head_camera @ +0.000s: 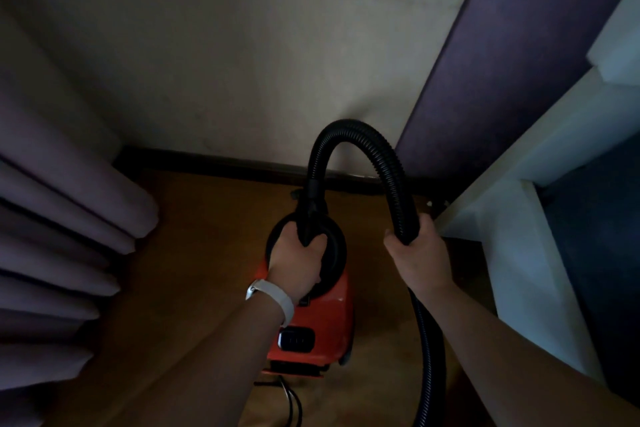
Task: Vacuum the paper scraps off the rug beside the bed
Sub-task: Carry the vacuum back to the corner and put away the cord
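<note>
Around one hose (349, 130), two hands (294, 260) (415, 253)

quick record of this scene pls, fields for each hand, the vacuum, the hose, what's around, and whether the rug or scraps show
left hand: grips the end of the hose where it meets the vacuum cleaner's black round front; wristband on the wrist
right hand: grips the hose further along
hose: black, ribbed, arches up between the hands
vacuum cleaner: orange, on the wooden floor, cord trailing at its near end
surroundings: curtain to the left, white furniture to the right
rug, paper scraps: not in view
</note>
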Demonstrator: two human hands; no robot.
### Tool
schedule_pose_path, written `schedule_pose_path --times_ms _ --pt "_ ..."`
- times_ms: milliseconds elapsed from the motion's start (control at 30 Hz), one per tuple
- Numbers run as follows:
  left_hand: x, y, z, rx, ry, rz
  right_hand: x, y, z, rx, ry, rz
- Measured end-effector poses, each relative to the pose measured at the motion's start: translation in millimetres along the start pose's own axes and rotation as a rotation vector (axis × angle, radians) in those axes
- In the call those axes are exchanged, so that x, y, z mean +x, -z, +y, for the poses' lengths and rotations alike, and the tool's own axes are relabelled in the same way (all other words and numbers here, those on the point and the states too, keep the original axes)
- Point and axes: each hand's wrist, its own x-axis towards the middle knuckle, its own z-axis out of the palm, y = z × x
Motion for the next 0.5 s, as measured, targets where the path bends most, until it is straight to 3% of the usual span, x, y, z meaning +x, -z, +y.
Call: schedule_pose_path --times_ms 167,300,400,500 --pt "-0.4 -2.9 -1.8 -0.032 0.003 -0.001 -3.5 5.0 -0.5 0.004 0.008 -0.001" --pt "-3.5 4.6 -5.9 0.037 -0.011 -0.028 -7.7 16.0 -13.4 0.041 0.125 0.081" --pt "-2.0 18.8 -10.8 0.112 -0.05 -0.001 -11.2 22.8 -26.5 -0.112 0.339 0.235" --pt "2.4 45.3 -13.0 0.186 -0.038 0.064 -15.3 20.0 -39.4 -0.321 0.693 0.39"
